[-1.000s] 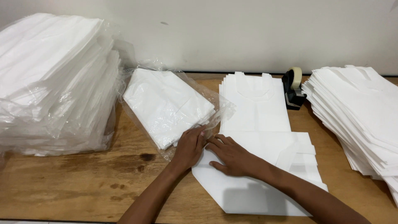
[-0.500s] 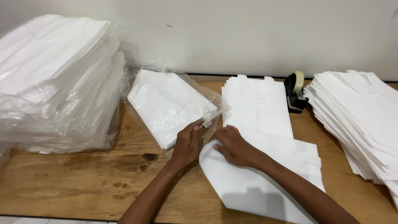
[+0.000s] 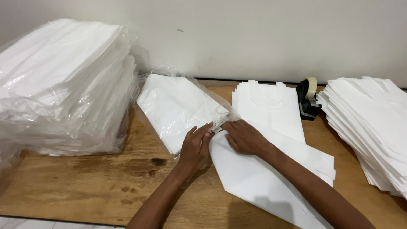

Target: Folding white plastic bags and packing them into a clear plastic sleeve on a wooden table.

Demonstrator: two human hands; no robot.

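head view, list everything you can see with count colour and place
wrapped bag stack: one, white in clear plastic, far left of table
open plastic pack: one, white bags in clear film, centre left, under left hand
flat bag pile: one, white, centre back
loose bags: a few, white, angled at front centre
unwrapped bag stack: one, white, right edge
tape dispenser: one, black, by the wall
table: one, brown wood
left hand: on the pack's edge
right hand: on the loose bags
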